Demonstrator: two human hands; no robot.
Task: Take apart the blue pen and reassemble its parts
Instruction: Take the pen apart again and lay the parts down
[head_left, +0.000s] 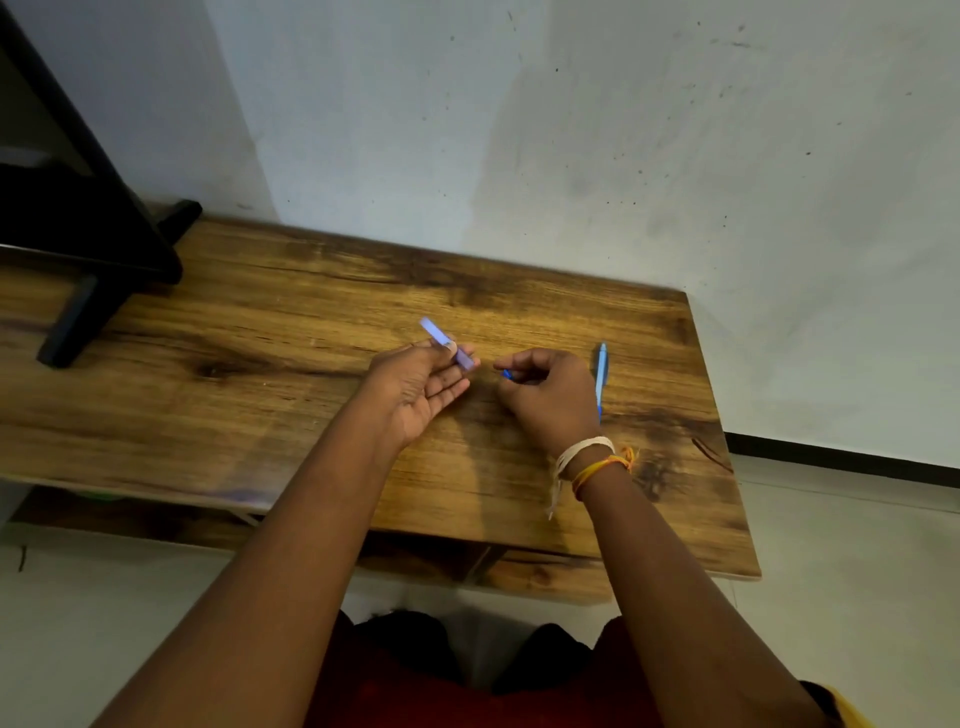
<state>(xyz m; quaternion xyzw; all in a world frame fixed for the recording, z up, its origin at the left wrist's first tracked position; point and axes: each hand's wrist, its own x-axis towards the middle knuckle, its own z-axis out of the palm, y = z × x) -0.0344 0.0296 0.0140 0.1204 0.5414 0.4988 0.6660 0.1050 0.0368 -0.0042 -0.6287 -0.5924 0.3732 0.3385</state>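
My left hand (415, 387) holds a pale blue pen barrel (447, 343) between thumb and fingertips, palm up, the barrel pointing up and to the left. My right hand (548, 395) is curled shut around a small dark blue pen part (506, 374) whose tip sticks out toward the left hand. The two pieces are a short gap apart above the wooden table (311, 322). A second, whole blue pen (601, 376) lies on the table just right of my right hand.
A black stand (98, 249) sits at the table's back left corner. The white wall (571, 130) runs behind the table. The table's right edge is close beyond the lying pen. Thread bands (587, 460) circle my right wrist.
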